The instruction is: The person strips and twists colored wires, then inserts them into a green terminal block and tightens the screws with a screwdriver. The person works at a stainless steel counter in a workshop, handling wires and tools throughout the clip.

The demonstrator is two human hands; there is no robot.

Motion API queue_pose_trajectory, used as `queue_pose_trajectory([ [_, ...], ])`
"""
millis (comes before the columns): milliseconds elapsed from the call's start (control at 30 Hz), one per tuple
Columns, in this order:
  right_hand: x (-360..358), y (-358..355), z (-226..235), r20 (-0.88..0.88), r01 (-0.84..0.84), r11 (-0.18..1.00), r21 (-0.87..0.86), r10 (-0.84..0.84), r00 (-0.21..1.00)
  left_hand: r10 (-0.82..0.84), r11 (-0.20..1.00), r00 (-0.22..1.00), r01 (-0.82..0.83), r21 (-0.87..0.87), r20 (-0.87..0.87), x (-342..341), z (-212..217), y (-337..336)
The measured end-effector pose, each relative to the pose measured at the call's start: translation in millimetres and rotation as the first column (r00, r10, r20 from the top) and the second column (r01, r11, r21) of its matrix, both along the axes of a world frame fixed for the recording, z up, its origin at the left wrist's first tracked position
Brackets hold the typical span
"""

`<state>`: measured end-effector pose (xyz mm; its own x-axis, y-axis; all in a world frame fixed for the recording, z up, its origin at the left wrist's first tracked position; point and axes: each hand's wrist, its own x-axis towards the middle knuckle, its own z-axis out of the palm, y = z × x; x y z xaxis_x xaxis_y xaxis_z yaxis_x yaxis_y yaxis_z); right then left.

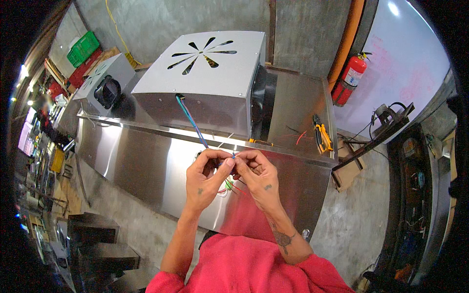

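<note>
In front of me, my left hand (207,178) and my right hand (259,178) meet fingertip to fingertip. Both pinch a thin blue wire (233,156), whose end sticks up between the thumbs. A bundle of blue and other coloured wires (191,118) runs from a hole in the front of a metal box (151,78) down to my left fingers. Below the hands, red wires (237,187) and a small green part (228,185) show against the stainless steel panel (195,202). My fingers partly hide where the wires meet.
Yellow-and-black pliers (322,138) lie at the steel top's right end, beside a red wire piece (301,138). An orange-handled tool (261,142) lies near the box. A smaller metal box (110,73) with a black fan stands left. A fire extinguisher (350,78) is at the right wall.
</note>
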<state>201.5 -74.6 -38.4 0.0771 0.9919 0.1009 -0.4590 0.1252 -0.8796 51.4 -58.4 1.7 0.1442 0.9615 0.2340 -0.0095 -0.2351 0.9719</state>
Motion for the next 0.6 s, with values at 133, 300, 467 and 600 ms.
queue_pose_trajectory([
  [133,-3.2,-1.6,-2.6,0.018,-0.011,1.000,0.005,0.010,1.000,0.034,0.999,0.999,-0.033,-0.037,0.006,0.3,-0.9,-0.1],
  [300,-3.3,-2.7,-1.9,0.039,-0.010,1.000,0.002,0.010,0.999,0.031,0.997,1.000,-0.031,-0.068,0.005,-1.7,-2.3,2.3],
  [467,-3.1,-2.4,-4.2,0.041,-0.004,1.000,-0.011,0.004,0.999,-0.001,0.990,0.999,0.007,-0.141,0.039,-3.5,-0.8,4.8],
  [600,-5.4,-3.2,-3.3,0.042,0.018,0.999,-0.031,-0.016,0.999,-0.011,0.984,0.999,0.019,-0.176,0.045,-4.9,0.3,6.9],
])
